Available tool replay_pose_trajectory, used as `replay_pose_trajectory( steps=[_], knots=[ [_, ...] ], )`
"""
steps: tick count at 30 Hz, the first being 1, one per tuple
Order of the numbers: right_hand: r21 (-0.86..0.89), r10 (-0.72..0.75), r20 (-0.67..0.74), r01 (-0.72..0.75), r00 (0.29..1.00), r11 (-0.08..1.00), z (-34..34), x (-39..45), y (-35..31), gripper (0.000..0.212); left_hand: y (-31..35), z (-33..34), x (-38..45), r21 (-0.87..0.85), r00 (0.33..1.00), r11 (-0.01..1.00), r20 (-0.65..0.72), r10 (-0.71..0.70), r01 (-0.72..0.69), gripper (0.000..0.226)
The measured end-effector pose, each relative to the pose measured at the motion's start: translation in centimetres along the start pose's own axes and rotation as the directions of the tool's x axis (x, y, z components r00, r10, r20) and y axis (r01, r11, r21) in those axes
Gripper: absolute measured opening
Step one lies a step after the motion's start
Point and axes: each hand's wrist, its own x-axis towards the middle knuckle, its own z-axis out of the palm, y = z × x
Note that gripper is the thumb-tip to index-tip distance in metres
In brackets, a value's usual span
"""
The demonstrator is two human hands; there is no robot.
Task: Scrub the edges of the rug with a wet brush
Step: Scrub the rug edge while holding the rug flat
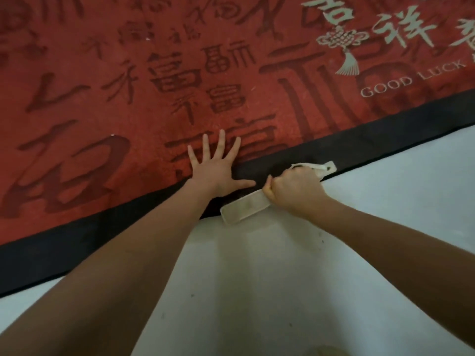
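Observation:
A red rug (144,80) printed with dark characters fills the upper half of the view. Its black border (77,242) runs diagonally from lower left to upper right. My left hand (218,168) lies flat with fingers spread, pressing on the rug where the red meets the border. My right hand (293,191) grips a long whitish brush (244,205) around its middle. The brush lies along the border's outer edge, its wide end toward the lower left and its narrow handle tip toward the upper right. The bristles are hidden underneath.
A pale floor (385,201) spreads below and right of the rug, with a few small dark specks on it. Pale characters, a knot motif and the words GOOD LUCK (411,78) mark the rug's upper right.

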Motion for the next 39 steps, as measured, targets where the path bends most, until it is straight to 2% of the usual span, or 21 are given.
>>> replay_pose_trajectory(
  steps=[1,3,6,7,9,11,13,14,16,17,21,22,24,25,26,27,28,30,33,36,39],
  knots=[
    [-0.016,-0.041,-0.008,0.041,0.999,0.999,0.6,-0.1,0.9,0.009,0.1,-0.1,0.1,-0.006,1.000,1.000,0.001,0.008,-0.008,0.113],
    [-0.081,-0.028,0.031,0.030,0.999,0.996,0.6,-1.0,3.7,0.009,0.3,-0.2,0.1,-0.021,1.000,0.999,0.020,0.024,-0.023,0.114],
    [-0.045,0.100,-0.020,-0.101,0.995,0.994,0.2,-1.6,4.3,0.037,0.3,0.4,0.0,-0.035,1.000,0.999,-0.009,0.028,-0.028,0.114],
    [-0.086,0.040,-0.073,-0.046,0.997,0.995,0.6,-1.0,3.0,0.042,0.3,0.6,-0.1,-0.050,0.999,0.998,-0.013,0.032,-0.032,0.114],
    [-0.105,-0.044,0.010,0.045,0.999,0.993,0.4,-0.2,-0.1,0.036,0.2,0.8,0.0,-0.066,0.999,0.997,-0.020,0.030,-0.032,0.114],
    [-0.160,-0.166,0.081,0.178,0.983,0.971,-0.7,0.7,0.2,0.012,0.2,0.8,-0.1,-0.065,1.000,0.998,-0.019,0.024,-0.025,0.114],
    [-0.369,-0.026,0.333,0.156,0.943,0.916,-2.1,0.4,2.6,0.029,0.2,0.7,0.0,-0.058,0.999,0.998,-0.010,0.031,-0.031,0.113],
    [-0.449,0.006,0.364,0.169,0.931,0.878,-2.2,0.1,4.1,0.031,0.2,0.7,0.0,-0.062,0.999,0.998,-0.009,0.032,-0.033,0.113],
    [-0.295,0.087,0.236,-0.014,0.968,0.955,-2.5,-0.7,4.1,0.034,0.3,0.7,0.0,-0.075,0.999,0.997,-0.007,0.033,-0.034,0.115],
    [-0.213,0.084,0.238,-0.033,0.968,0.977,-2.5,-0.6,2.7,0.033,0.4,0.7,-0.1,-0.084,0.999,0.996,-0.001,0.038,-0.038,0.115],
    [-0.150,-0.125,0.143,0.146,0.982,0.978,-0.3,0.3,-1.3,0.043,0.3,0.5,0.0,-0.095,1.000,0.995,0.015,0.026,-0.024,0.118],
    [-0.180,-0.116,0.120,0.136,0.986,0.974,-0.7,0.2,-0.3,0.043,0.3,0.4,-0.1,-0.095,1.000,0.995,0.022,0.022,-0.020,0.118],
    [-0.249,0.077,0.187,-0.028,0.979,0.968,-1.7,-0.8,2.1,0.036,0.6,0.0,0.0,-0.087,0.999,0.996,0.040,0.024,-0.021,0.117],
    [-0.268,0.176,0.264,-0.104,0.948,0.958,-1.8,-1.4,2.7,0.041,0.6,0.0,-0.1,-0.085,0.999,0.996,0.046,0.021,-0.017,0.117],
    [-0.292,0.196,0.297,-0.107,0.935,0.950,-2.3,-1.5,2.5,0.058,0.5,0.0,-0.1,-0.088,0.999,0.996,0.047,0.017,-0.013,0.117],
    [-0.258,0.078,0.176,-0.031,0.981,0.966,-1.7,-1.5,1.9,0.073,0.5,0.1,-0.2,-0.094,0.999,0.996,0.046,0.015,-0.011,0.117],
    [-0.195,0.019,0.124,0.006,0.992,0.981,-1.4,-1.1,0.3,0.078,0.4,0.2,-0.2,-0.092,0.999,0.996,0.044,0.015,-0.011,0.117],
    [-0.145,0.062,0.332,-0.014,0.941,0.989,-1.8,0.5,-2.9,0.068,0.4,0.3,-0.2,-0.085,0.999,0.996,0.048,0.021,-0.017,0.116],
    [-0.115,0.004,0.221,0.022,0.975,0.993,-0.8,0.6,-1.0,0.028,0.5,0.4,-0.1,-0.103,0.998,0.995,0.056,0.021,-0.016,0.115],
    [-0.039,0.117,-0.011,-0.117,0.993,0.992,-0.3,-0.5,2.3,0.022,0.4,0.3,0.0,-0.100,0.998,0.995,0.062,0.029,-0.023,0.114],
    [-0.188,0.004,0.066,0.009,0.998,0.982,-0.3,0.5,0.4,0.013,0.4,-0.1,0.1,-0.111,0.995,0.993,0.083,0.058,-0.049,0.111]
  ],
)
